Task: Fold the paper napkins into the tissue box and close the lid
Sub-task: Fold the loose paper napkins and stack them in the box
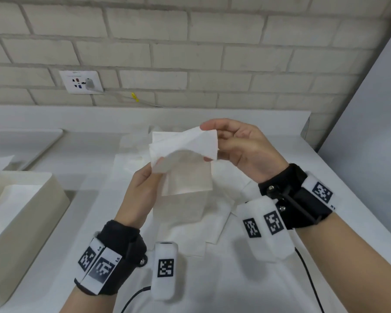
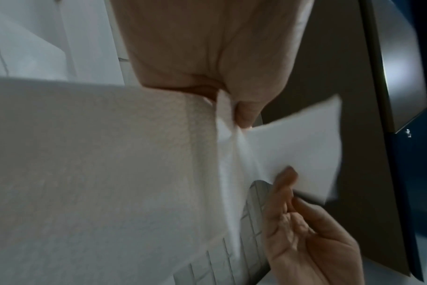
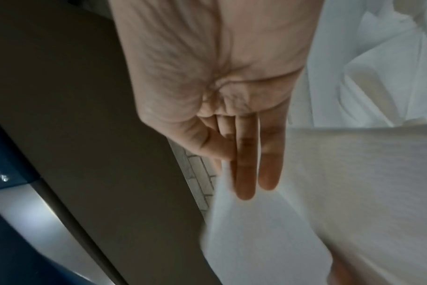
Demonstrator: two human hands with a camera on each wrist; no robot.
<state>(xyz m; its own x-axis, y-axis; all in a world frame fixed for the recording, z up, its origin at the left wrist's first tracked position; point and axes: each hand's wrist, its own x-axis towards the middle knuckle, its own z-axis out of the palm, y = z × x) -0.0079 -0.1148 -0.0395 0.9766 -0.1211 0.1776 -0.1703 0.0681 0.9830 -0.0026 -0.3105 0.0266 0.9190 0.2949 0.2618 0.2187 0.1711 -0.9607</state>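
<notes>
Head view showed both hands raised above the white bench, working one napkin in the air. The left hand pinched the sheet's near-left corner between thumb and fingers, while the right hand pinched its far edge, thumb on top and fingers curled behind. The upper part of the sheet was doubled over and the lower part hung loose between the hands. More napkins lay spread flat on the bench below. The tissue box stood open at the left edge of the bench, well apart from the hands, with a white stack visible inside; I could not pick out its lid with certainty.

Left wrist view confirmed that grip: the left hand's thumb and finger were clamped on a gathered fold of the napkin, with the right hand reaching in from below to the sheet's lower edge.

Right wrist view showed the right hand with fingers lying long against the napkin; the thumb's contact was hidden.

By my reading, the fold was mid-way. Next would call for bringing the edges together squarely, pressing a crease, then carrying the sheet left to the box.
</notes>
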